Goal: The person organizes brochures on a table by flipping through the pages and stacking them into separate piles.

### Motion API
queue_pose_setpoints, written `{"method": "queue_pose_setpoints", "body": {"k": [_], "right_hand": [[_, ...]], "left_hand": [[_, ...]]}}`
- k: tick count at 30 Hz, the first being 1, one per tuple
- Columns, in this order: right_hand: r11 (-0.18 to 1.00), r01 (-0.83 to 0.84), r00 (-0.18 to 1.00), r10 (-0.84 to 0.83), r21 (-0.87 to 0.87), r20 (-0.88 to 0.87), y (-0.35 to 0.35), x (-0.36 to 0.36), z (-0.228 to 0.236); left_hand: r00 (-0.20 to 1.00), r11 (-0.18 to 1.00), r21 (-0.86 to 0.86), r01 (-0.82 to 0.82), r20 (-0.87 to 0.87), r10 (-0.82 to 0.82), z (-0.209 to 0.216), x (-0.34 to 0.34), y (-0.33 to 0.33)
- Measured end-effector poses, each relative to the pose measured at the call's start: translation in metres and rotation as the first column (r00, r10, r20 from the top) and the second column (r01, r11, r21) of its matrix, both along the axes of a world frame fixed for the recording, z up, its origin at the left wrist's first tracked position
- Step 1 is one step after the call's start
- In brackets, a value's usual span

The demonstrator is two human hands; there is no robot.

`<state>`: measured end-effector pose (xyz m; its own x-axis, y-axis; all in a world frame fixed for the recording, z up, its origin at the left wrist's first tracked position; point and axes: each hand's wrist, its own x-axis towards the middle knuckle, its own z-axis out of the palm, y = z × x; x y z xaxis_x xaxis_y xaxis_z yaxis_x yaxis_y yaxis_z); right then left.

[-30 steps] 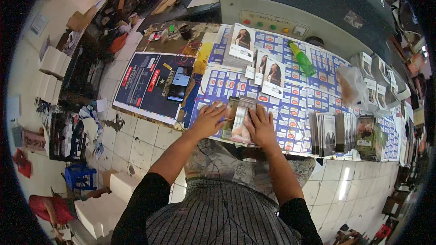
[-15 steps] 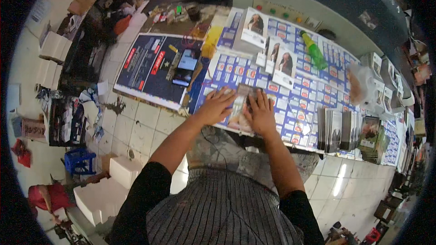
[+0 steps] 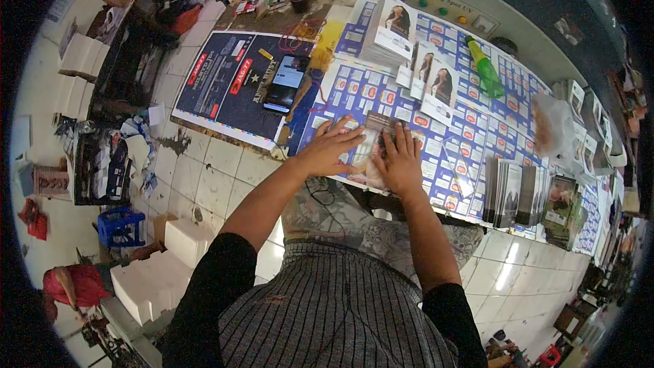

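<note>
Prints (image 3: 372, 143) lie on the blue sheet (image 3: 381, 93) near our edge of the tabletop (image 3: 327, 10), partly under our left hand (image 3: 330, 148) and right hand (image 3: 403, 167), both flat, fingers spread. We judge them light, bendy, slick; best held by the side edges.

Glossy-looking paper is noted in the booklet (image 3: 371, 151); smooth, printed paper in the sheets (image 3: 381, 95) beneath. Translucent plastic is seen in the bottle (image 3: 485, 73), thin crinkled plastic in the bag (image 3: 560, 126). Phone screen (image 3: 287, 82): glassy. Shiny floor tiles (image 3: 492, 266) are observed; shirt (image 3: 327, 307) is made of matt cloth.
</note>
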<state>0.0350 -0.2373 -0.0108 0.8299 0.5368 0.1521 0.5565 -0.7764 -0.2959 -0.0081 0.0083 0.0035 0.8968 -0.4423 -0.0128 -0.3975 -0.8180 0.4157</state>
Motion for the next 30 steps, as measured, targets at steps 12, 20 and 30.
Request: {"method": "queue_pose_setpoints", "body": {"k": [12,20,30], "right_hand": [[1.000,0.005,1.000,-0.006,-0.010,-0.015,0.001,-0.001,0.005],[1.000,0.024,0.999,-0.024,0.006,-0.029,0.000,-0.003,0.004],[0.999,0.017,1.000,-0.018,0.042,0.022,-0.001,0.000,-0.001]], "left_hand": [[0.999,0.999,0.040,0.029,-0.038,-0.027,0.007,0.000,-0.001],[0.997,0.997,0.051,0.050,-0.057,-0.047,0.001,0.001,0.002],[0.998,0.995,0.078,0.061,-0.024,-0.059,-0.004,0.004,0.001]]}}
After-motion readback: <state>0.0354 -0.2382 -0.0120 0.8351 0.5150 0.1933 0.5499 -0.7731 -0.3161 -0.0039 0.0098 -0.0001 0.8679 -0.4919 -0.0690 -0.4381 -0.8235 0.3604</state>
